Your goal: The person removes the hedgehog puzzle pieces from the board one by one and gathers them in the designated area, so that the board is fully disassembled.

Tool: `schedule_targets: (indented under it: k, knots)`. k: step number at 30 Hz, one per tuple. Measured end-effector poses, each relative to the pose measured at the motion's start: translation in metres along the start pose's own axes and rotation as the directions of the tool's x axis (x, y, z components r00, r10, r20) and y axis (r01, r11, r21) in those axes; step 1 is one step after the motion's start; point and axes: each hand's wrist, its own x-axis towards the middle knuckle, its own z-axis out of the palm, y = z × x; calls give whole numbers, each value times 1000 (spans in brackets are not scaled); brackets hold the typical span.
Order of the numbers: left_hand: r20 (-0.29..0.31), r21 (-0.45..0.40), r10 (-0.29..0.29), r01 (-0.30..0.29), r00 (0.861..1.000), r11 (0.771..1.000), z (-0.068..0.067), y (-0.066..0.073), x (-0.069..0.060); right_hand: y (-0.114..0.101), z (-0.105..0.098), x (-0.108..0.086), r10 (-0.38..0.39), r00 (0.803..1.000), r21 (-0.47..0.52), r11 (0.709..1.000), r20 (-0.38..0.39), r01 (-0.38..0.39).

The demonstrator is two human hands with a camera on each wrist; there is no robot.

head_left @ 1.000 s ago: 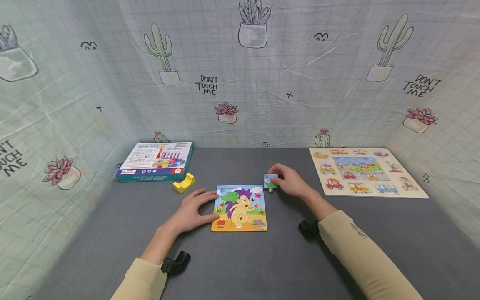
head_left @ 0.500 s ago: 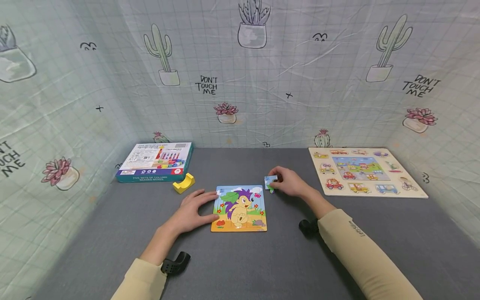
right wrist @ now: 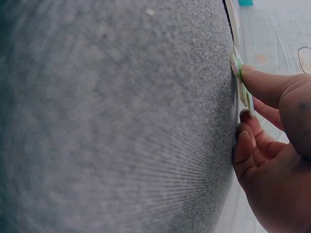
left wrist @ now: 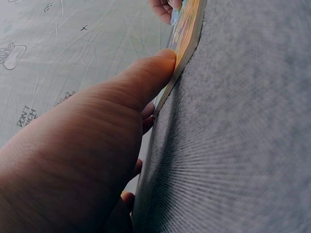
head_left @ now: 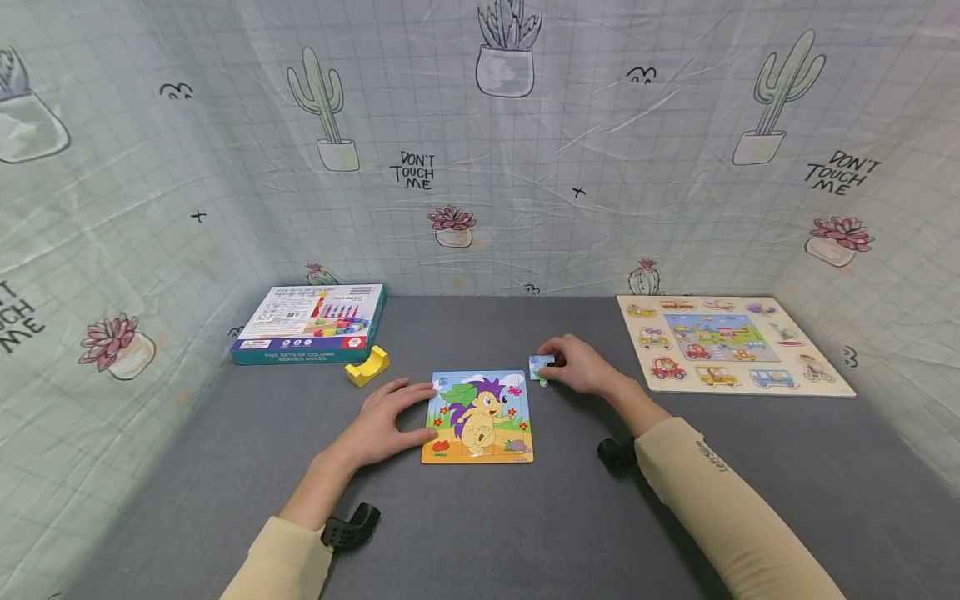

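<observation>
the small puzzle piece is slightly right of the frame's centre, just beside the upper right corner of the hedgehog puzzle. the right hand pinches this piece between thumb and fingers. compared with one second ago, the thumb covers more of its green part; for the work, this seems only an adjusted hold, the piece remaining outside the puzzle. the left hand, fingers spread wide, touches the puzzle's left edge.
</observation>
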Motion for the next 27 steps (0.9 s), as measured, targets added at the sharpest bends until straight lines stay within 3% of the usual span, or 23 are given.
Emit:
schedule_targets:
  k: [11,27]
  knots:
    - [2,2,-7,7,1000,1000,-1,1,0,2,1,-1,0,1000,-31,1000,10,0]
    - [1,0,-2,2,1000,1000,-1,2,0,5,-2,-3,22,998,5,1000,59,-23]
